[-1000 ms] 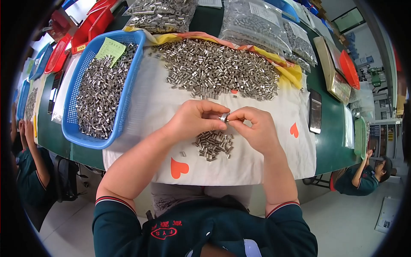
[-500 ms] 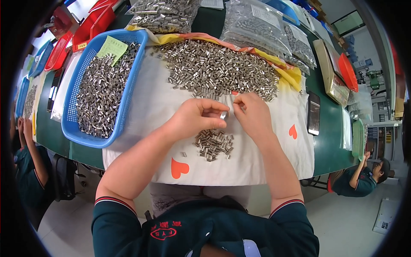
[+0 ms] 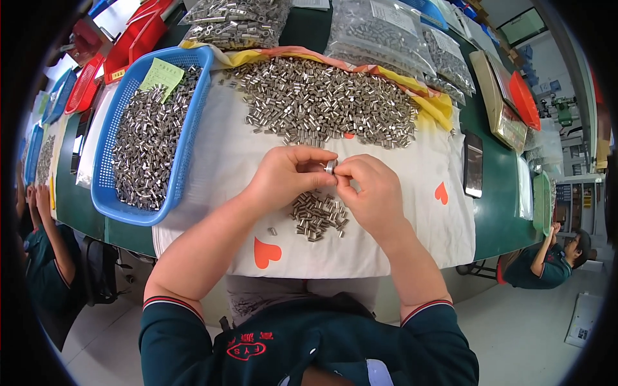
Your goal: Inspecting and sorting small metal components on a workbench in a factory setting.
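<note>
From where I sit, watching over the head camera, I have the shiny metal ring (image 3: 331, 167) between the two hands, raised above the white cloth (image 3: 418, 238) that covers part of the worktop (image 3: 499, 212). The left hand (image 3: 283, 170) grips it, its fingers closed around the ring's left side. The right hand (image 3: 372, 183) comes in from the other side, fingertips bunched close to the ring; I cannot tell whether they pinch a small part as well, since they cover the spot themselves.

I judge the ring to be stiff, fairly light and hard to damage, though its polished face could slide in a loose pinch. I would take hold of it by the outer edge, with the fingers opposed, so that the middle stays free.

Just below the hands lies a small pile of metal cylinders (image 3: 318, 215), with a stray cylinder (image 3: 272, 231) to its left (easy to brush away with a wrist). They look rigid and smooth, likely to roll, and best picked up across their sides. The large heap of cylinders (image 3: 328, 103) spreads beyond the hands, and the blue basket (image 3: 125, 214) on the left holds more.
</note>
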{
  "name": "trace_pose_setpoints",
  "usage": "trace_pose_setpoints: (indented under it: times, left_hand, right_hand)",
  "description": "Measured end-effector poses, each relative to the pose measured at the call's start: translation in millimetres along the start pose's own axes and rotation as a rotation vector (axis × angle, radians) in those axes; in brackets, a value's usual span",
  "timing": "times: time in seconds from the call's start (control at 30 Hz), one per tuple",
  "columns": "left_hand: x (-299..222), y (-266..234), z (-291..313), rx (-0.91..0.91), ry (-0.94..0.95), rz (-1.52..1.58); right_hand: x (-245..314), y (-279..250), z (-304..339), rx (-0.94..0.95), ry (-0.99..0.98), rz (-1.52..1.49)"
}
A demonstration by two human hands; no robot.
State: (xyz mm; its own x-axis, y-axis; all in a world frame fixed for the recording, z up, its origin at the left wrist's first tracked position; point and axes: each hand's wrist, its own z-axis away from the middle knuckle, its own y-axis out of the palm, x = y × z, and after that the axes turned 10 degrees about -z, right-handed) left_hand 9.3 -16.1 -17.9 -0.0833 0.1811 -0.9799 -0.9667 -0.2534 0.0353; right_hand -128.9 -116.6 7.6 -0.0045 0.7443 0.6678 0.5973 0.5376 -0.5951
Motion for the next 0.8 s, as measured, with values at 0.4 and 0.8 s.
trace_pose_setpoints:
  times: [0.4,0.8]
  left_hand:
    - [0.8,1.2,4.4,0.158,0.066,-0.216]
    - [-4.0,1.3,2.5,0.166,0.032,-0.204]
  right_hand:
    - [-23.5,-36.3,-8.7,0.188,0.490,-0.390]
    - [-35.6,-12.7,-11.1,0.180,0.296,0.269]
